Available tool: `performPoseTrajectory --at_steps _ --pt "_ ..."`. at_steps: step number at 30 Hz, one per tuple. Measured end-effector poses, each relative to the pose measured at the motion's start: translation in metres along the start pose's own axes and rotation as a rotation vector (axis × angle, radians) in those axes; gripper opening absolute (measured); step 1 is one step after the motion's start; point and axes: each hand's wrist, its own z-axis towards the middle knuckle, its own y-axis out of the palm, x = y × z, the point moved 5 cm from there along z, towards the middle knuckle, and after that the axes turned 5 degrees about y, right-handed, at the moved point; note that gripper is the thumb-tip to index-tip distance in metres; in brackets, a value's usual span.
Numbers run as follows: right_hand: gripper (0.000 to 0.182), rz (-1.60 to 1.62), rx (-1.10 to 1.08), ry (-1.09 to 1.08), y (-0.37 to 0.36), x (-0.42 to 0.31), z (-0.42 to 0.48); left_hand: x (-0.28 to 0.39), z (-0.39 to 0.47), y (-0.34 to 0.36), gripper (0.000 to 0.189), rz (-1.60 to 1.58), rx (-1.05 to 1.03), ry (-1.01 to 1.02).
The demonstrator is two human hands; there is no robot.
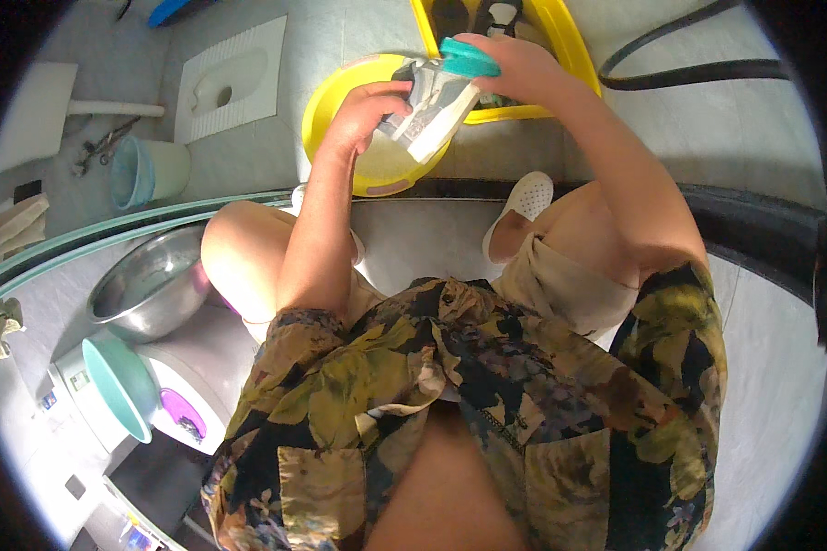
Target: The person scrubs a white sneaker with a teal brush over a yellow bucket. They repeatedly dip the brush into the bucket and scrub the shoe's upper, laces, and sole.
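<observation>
A grey and white shoe point(431, 103), apparently a sneaker, is tilted above a round yellow basin point(313, 138) that holds cloudy liquid. My left hand point(369, 110) grips the shoe from its left side. In my right hand point(517, 69) is a teal scrubbing brush point(470, 58), pressed against the upper end of the shoe; its bristles are hidden. Behind my right hand stands a yellow rectangular tub point(575, 41) with dark shoes point(499, 17) in it, partly covered by the hand and forearm.
A black hose point(703, 71) curves over the floor at the upper right. Left of the basin are a squat toilet point(238, 79) and a light bucket point(151, 169). A dark raised sill point(751, 227) and glass edge cross before my feet. A steel bowl point(151, 282) and teal basin point(120, 386) stand lower left.
</observation>
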Motion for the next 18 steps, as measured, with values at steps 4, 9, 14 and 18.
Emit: performPoseTrajectory --at_steps 4,9,14,18 --pt "0.061 0.092 0.047 -0.169 0.003 -0.021 -0.006 0.006 0.0 0.006 0.044 0.034 -0.081 -0.009" --pt "0.064 -0.095 0.005 0.033 -0.005 0.0 0.002 0.0 0.002 0.006 0.044 0.042 -0.09 0.008" --pt "0.065 -0.019 0.036 -0.048 0.01 -0.016 -0.004 0.003 0.002 0.009 0.044 0.069 -0.123 -0.004" --pt "0.071 -0.05 0.014 -0.005 0.002 -0.009 -0.002 -0.008 0.004 0.003 0.043 0.017 -0.102 -0.01"
